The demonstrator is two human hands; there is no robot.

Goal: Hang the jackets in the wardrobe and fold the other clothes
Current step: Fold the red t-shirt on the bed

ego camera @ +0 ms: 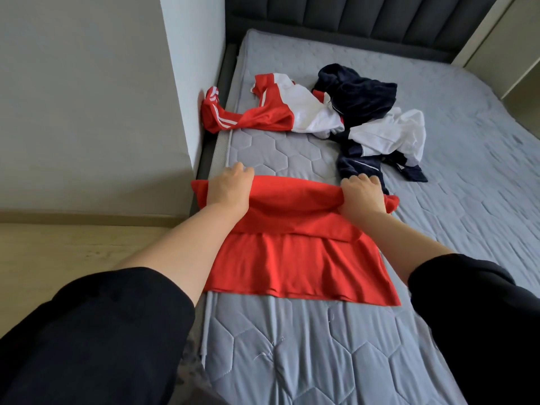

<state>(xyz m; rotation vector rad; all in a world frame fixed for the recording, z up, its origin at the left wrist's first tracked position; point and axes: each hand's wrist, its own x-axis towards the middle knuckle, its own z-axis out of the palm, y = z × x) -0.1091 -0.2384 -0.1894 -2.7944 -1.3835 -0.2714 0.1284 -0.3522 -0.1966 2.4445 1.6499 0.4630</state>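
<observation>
A red garment (295,258) lies flat on the grey mattress (292,346) near its left edge, its far part doubled over into a fold. My left hand (230,187) grips the fold's left end, and my right hand (363,192) grips its right end, fingers curled over the cloth. Further up the bed lie a red and white track jacket (280,112), one sleeve hanging off the left side, and a navy and white jacket (377,124) in a crumpled heap.
A white wall corner (187,83) stands close on the left of the bed. A dark padded headboard (350,19) closes the far end. Wooden floor (58,252) shows at the left. A pale wardrobe edge (508,54) is at the far right.
</observation>
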